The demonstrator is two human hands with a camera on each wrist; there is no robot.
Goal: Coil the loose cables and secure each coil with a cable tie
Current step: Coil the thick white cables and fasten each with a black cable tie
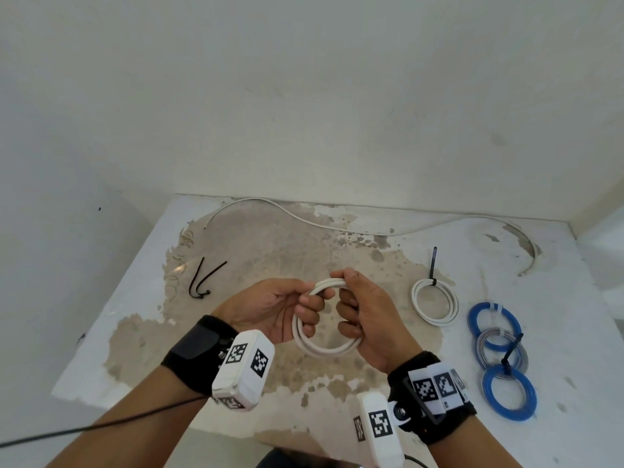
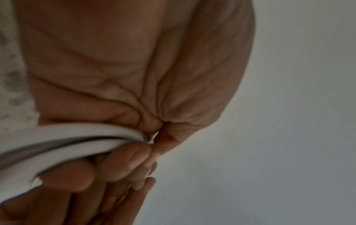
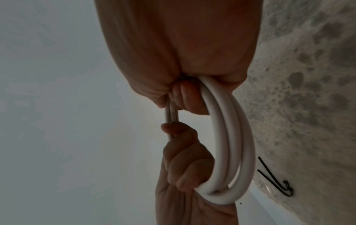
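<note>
Both hands hold a white cable coil [image 1: 320,347] above the middle of the worn table [image 1: 135,332]. My left hand [image 1: 297,305] grips its left side, fingers curled through the loop. My right hand [image 1: 351,309] grips the right side and pinches the top strands. The right wrist view shows three white strands of the coil [image 3: 227,137] running between the two hands. In the left wrist view the blurred coil [image 2: 67,143] passes under my curled fingers [image 2: 125,162]. Loose black cable ties [image 1: 202,278] lie at the left of the table.
A tied white coil [image 1: 435,304] with a black tie lies to the right. Further right lie two blue coils [image 1: 491,320] [image 1: 510,395] and a grey coil [image 1: 503,352]. A long loose white cable [image 1: 304,219] runs along the back wall.
</note>
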